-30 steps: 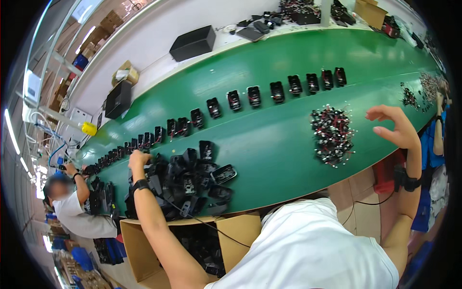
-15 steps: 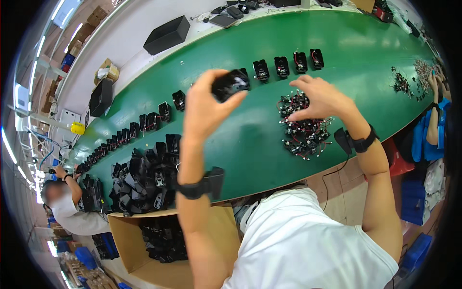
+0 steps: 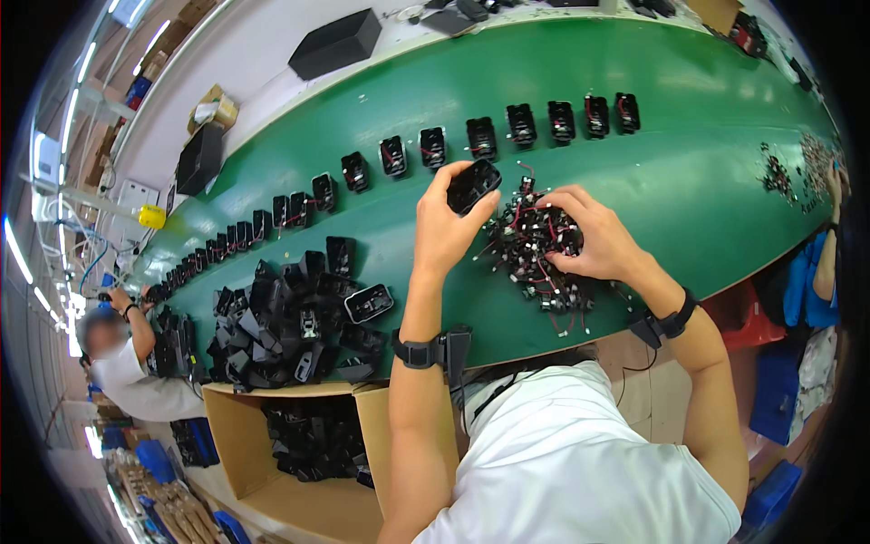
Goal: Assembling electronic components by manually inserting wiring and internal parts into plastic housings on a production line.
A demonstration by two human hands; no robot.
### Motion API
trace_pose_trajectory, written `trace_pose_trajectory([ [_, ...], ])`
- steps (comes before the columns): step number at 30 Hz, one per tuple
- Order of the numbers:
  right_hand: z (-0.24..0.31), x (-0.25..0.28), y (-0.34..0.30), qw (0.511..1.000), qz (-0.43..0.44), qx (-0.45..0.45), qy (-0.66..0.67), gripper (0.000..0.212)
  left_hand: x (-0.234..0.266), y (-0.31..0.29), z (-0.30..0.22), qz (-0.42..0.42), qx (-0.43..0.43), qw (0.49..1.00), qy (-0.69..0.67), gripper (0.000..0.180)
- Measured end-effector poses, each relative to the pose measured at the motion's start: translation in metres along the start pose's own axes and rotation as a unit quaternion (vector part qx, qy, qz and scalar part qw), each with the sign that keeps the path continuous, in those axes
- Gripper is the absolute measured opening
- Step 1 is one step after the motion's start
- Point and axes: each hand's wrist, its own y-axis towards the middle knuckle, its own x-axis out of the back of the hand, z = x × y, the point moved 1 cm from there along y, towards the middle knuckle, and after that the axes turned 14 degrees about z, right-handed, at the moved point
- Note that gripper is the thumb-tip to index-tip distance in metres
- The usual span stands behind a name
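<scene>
My left hand [image 3: 446, 227] grips a black plastic housing [image 3: 474, 186] between thumb and fingers, raised over the green table with its hollow side partly showing. Just to the right lies a tangled pile of small black parts with red and black wires and white connectors [image 3: 535, 240]. My right hand [image 3: 594, 238] reaches into this pile from its right side. Its thumb and fingers are curved and apart, with wired parts between them, and no single part shows as lifted. Beyond my hands, a long curved row of black housings with wires inside [image 3: 481, 139] stands on the table.
A heap of black housings [image 3: 272, 317] lies at left on the green table [image 3: 435, 313], above an open cardboard box [image 3: 237, 444] of black parts. Black bins [image 3: 335, 43] stand on the far ledge. Small parts [image 3: 778, 174] lie far right; other people work at both ends.
The view has shifted a little. My left hand has brought the housing nearer the wired pile and turned it. My right hand has come down onto the pile, its fingers closer together.
</scene>
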Motion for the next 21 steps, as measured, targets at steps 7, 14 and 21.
trace_pose_trajectory([
  [7, 0.0, 0.01, 0.04, 0.965, 0.104, 0.024, 0.241, 0.052, 0.019, -0.043, -0.001, -0.091, 0.009, 0.994, -0.059, 0.049],
  [14, -0.007, 0.029, 0.045, 0.943, 0.113, -0.043, 0.309, 0.027, -0.005, -0.089, -0.012, -0.117, -0.065, 0.991, 0.023, 0.052],
  [21, -0.024, 0.058, 0.013, 0.972, 0.141, -0.093, 0.164, 0.028, -0.027, -0.091, 0.006, 0.02, -0.044, 0.985, 0.166, 0.048],
])
